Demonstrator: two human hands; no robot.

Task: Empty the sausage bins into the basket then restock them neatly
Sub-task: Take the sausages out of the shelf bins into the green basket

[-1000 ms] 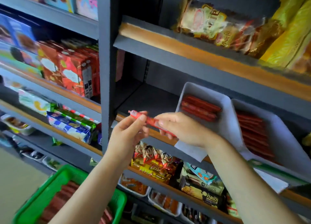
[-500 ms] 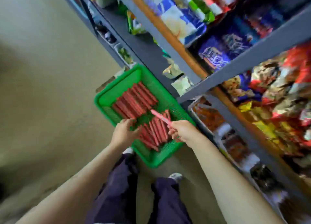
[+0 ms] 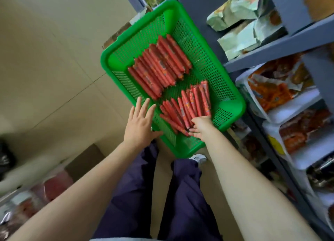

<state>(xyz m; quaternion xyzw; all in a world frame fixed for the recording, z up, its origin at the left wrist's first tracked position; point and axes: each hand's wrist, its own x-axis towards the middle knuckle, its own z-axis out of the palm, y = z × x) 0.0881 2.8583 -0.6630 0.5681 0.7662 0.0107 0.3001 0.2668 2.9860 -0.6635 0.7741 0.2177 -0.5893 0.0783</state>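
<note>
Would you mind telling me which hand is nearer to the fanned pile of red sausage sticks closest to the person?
Right. The right hand touches that pile at its near ends; the left hand rests spread on the green plastic basket's rim, beside it.

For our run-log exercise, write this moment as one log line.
stage: restocking, picking up | left hand: open, on green plastic mesh basket rim | right hand: reaching into near pile of red wrapped sausage sticks, grip unclear
</note>
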